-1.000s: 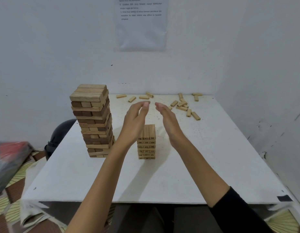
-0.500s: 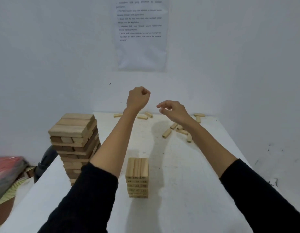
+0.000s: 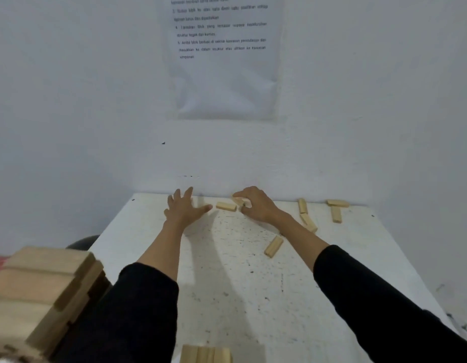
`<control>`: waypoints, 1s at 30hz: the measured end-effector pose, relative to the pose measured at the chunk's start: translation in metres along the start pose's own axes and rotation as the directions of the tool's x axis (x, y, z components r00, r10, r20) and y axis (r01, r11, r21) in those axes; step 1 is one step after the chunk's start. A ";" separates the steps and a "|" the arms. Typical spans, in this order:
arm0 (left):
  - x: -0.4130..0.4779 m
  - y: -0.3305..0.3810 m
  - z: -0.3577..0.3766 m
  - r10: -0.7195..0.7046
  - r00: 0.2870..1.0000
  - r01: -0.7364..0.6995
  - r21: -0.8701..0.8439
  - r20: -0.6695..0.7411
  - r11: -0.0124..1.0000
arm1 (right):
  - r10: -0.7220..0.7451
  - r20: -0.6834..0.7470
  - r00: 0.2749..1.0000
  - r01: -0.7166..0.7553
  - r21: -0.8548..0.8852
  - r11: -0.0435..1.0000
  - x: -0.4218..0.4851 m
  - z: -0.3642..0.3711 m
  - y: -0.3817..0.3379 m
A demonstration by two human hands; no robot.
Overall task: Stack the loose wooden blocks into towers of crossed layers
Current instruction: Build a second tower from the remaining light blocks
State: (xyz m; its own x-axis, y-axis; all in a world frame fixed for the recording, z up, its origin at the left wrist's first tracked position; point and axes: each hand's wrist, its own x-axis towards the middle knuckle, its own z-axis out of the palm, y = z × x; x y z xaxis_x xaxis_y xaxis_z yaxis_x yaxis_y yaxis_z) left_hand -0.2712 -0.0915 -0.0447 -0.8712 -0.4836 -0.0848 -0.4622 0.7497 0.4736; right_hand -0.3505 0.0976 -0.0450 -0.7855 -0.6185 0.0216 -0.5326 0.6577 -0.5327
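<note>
Table (image 3: 227, 284): white top, speckled with dark marks, set against the wall. All positions below are taken from the small tower.

Large tower (image 3: 43, 289): stands just left of the small tower at the near edge, blurred. Its top layer shows pale blocks lying side by side. Lower layers are mostly hidden.

Small tower (image 3: 204, 355): cut off by the bottom of the frame. Only the top layer of narrow blocks is visible, so its height cannot be assessed.

Left hand (image 3: 183, 208): well beyond the small tower, by the far edge. Palm down, fingers straight and splayed, holding nothing. Contact with the table cannot be confirmed.

Right hand (image 3: 256, 205): well beyond the small tower and slightly right. Fingers are curled, pinching one block.

Loose blocks (image 3: 308, 222): scattered beyond and right of the small tower. One lies apart and nearer it, and the others lie near the far edge. A single block (image 3: 226, 206) lies between the two hands.

Pinched block (image 3: 237, 200): at the right fingertips, tilted, and partly covered by them.

Handling assessment: the blocks are judged to be light, rigid, smooth-sided wood, and unlikely to break if dropped. The smooth faces may slide when a layer is nudged. The best hold is judged to be across the two long sides near mid-length, which leaves the broad face free to seat flat.

Appearance: short rectangular bars of pale, unpainted wood with squared ends, all alike in size as far as can be seen.
</note>
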 end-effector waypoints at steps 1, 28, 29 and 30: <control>0.005 -0.001 0.004 0.008 1.000 -0.008 0.023 0.001 1.000 | -0.011 0.021 1.000 0.012 -0.023 1.000 0.006 0.005 0.002; -0.005 -0.014 0.013 -0.069 0.983 0.050 -0.114 -0.169 0.992 | 0.056 -0.257 0.965 -0.056 0.009 0.998 -0.012 0.016 0.011; -0.005 -0.013 0.011 -0.074 0.984 0.055 -0.119 -0.162 0.991 | 0.058 -0.260 0.964 -0.052 0.030 0.998 -0.014 0.015 0.010; -0.007 -0.012 0.010 -0.074 0.985 0.054 -0.129 -0.157 0.990 | 0.057 -0.265 0.963 -0.045 0.054 0.998 -0.017 0.015 0.009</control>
State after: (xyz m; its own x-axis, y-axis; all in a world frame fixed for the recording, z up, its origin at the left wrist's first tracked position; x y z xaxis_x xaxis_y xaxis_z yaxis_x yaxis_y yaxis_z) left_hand -0.2616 -0.0930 -0.0581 -0.7978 -0.6026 0.0186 -0.4833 0.6577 0.5778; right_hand -0.3372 0.1076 -0.0624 -0.8702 -0.4436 0.2145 -0.4791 0.6603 -0.5782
